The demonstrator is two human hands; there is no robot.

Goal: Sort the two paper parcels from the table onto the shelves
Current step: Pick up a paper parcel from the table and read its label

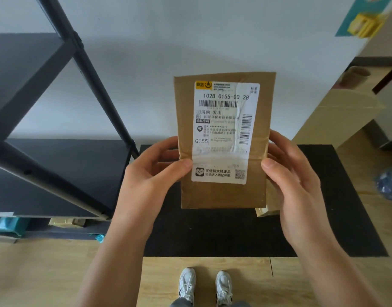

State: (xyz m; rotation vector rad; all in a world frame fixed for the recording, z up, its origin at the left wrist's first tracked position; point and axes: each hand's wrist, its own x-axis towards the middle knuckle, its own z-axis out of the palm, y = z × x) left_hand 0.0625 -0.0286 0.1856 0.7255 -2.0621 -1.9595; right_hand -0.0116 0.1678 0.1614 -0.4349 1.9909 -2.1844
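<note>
While both hands hold it upright at frame centre, a brown paper parcel (pixel 224 191) is being read for sorting.

Seen from the head camera, the left hand (pixel 150 173) and right hand (pixel 292 173) are each clamped on a side edge of the parcel, thumbs on its front, above the black counter (pixel 212 235). The parcel is flat, rectangular, matte kraft paper with a wrinkled white shipping label (pixel 224 129) marked G155. A second parcel (pixel 267 210) peeks out behind its lower right corner, apparently lying on the counter. Black shelves (pixel 57 169), smooth boards on a metal frame, fill the left of the frame. Judging by this, the first parcel is being checked; next it needs carrying left onto the matching shelf.
</note>
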